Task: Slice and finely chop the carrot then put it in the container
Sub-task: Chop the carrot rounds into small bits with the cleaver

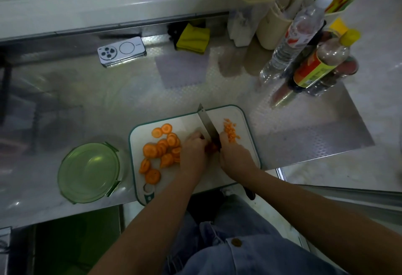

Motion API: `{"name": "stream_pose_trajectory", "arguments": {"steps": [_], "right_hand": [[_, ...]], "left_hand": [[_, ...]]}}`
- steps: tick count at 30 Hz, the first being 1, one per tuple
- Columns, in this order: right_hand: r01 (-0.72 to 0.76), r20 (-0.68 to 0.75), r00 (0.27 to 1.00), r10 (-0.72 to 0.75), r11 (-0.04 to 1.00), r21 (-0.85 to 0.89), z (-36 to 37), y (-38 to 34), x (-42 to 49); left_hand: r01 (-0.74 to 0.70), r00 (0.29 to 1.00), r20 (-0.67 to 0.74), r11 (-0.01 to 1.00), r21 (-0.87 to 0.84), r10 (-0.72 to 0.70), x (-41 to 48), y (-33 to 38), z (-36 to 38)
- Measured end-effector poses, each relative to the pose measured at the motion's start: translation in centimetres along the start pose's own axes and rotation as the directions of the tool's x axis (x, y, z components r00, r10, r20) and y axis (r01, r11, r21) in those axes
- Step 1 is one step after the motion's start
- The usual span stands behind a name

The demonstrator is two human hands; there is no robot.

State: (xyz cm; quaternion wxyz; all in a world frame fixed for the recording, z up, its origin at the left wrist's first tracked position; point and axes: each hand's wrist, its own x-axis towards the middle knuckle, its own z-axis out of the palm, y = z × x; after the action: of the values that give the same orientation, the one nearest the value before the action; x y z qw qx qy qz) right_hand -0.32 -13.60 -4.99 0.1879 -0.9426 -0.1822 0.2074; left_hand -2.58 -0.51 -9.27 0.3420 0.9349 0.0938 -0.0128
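Careful: your left hand curls its fingers on a carrot piece tight against the knife, which your right hand clamps. A slip could cut them. Slices lie left on the board, chopped bits right; the container waits on the worktop, farther left.

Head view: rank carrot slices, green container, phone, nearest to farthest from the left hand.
1. Carrot slices, on the board just left of the left hand.
2. Green container, on the counter left of the board.
3. Phone, at the counter's back, far left.
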Motion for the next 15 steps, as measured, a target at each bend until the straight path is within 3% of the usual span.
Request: {"name": "stream_pose_trajectory", "arguments": {"steps": [4, 9, 15], "right_hand": [[-0.007, -0.029, 1.0, 0.006, 1.0, -0.028, 0.2, 0.3, 0.1], [0.014, -0.078, 0.997, -0.009, 0.998, 0.068, -0.8, 0.3, 0.3], [0.052, -0.01, 0.999, -0.052, 0.999, 0.009, -1.6, -0.2, 0.0]], "left_hand": [[0.011, 1.0, -0.007, 1.0, 0.023, -0.011, -0.1, 0.0, -0.1], [0.029, 1.0, 0.005, 0.996, 0.09, -0.03, -0.2, -0.2, -0.4], [0.01, 1.0, -0.018, 0.994, 0.11, -0.008, -0.3, -0.1, -1.1]]}}
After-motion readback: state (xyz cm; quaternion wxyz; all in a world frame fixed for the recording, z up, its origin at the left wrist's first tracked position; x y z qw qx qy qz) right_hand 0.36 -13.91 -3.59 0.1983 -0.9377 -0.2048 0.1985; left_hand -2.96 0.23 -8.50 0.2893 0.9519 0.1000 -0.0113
